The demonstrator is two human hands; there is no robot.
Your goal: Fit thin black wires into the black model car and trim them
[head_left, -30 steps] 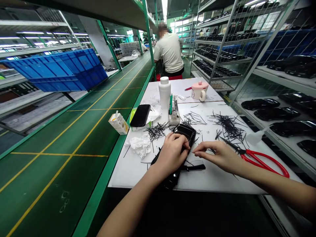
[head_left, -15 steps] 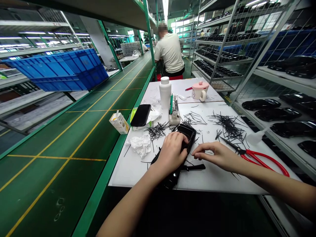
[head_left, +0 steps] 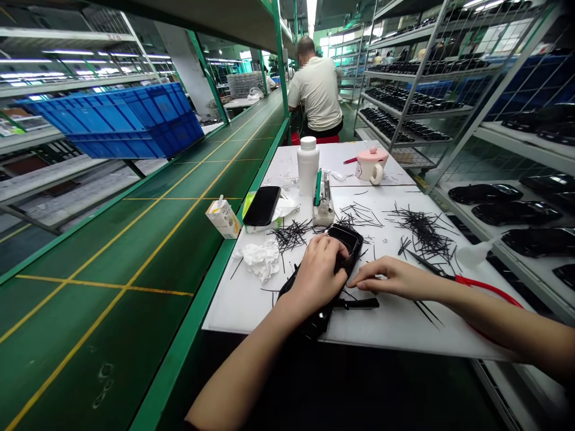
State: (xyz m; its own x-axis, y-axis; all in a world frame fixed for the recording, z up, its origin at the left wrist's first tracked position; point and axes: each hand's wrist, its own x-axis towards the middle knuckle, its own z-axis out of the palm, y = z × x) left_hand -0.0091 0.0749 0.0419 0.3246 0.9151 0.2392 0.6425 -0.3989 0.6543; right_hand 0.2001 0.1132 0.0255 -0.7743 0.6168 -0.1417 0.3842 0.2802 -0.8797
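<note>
A glossy black toy car body [head_left: 353, 238] lies at a slant near the front of the white table. My left hand [head_left: 320, 269] rests over its middle, fingers curled round it, hiding much of the body. Close by its right side, my right hand [head_left: 389, 278] has thumb and fingertips pinched together; whatever is between them is too small to make out. Below those fingertips lies a black tapered piece [head_left: 359, 303], its left end against the car. Thin black strips form a pile [head_left: 424, 232] on the right and another pile [head_left: 291, 235] beyond the car.
Red-handled scissors [head_left: 489, 282] lie partly under my right forearm. Crumpled tissue [head_left: 260, 260], a phone [head_left: 263, 205], a white bottle [head_left: 308, 167] and a lidded mug [head_left: 372, 164] stand around. A green conveyor [head_left: 148, 239] runs left; racks [head_left: 467, 126] of black car bodies stand right. A person sits ahead.
The whole view has shifted slightly. My right fingertips have come a little closer to my left hand and the car. My left hand keeps its place on the car body.
</note>
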